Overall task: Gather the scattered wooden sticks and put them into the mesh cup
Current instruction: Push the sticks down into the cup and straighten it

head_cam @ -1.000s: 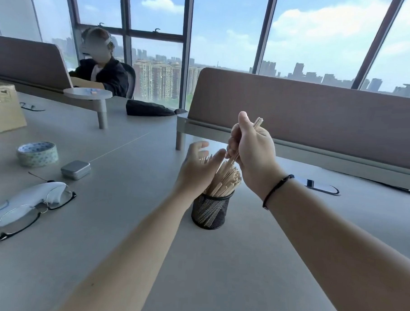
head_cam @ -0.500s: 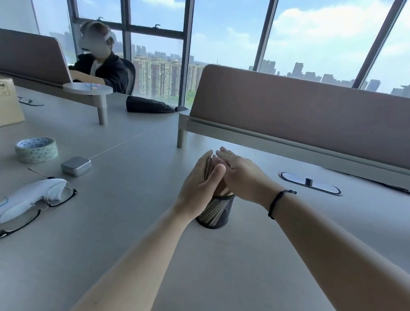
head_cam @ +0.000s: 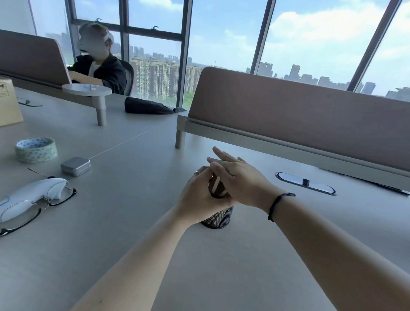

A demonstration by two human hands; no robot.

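Note:
A black mesh cup (head_cam: 218, 218) stands on the grey desk in the middle of the view, with only its lower wall showing. My left hand (head_cam: 198, 198) wraps around its left side and upper part. My right hand (head_cam: 239, 180) lies flat over its top, fingers stretched out to the left. Between the two hands a few wooden sticks (head_cam: 215, 184) show, standing in the cup. I see no loose sticks on the desk.
At the left lie a white controller (head_cam: 21, 198) on top of black-rimmed glasses (head_cam: 56, 197), a small metal tin (head_cam: 75, 165) and a tape roll (head_cam: 36, 149). A desk divider (head_cam: 306, 117) runs behind the cup. A cable port (head_cam: 305, 182) sits to the right. A person sits far left.
One second ago my right hand held sticks above the cup. It came down onto the sticks, and now lies flat over the top while my left hand closes around the cup.

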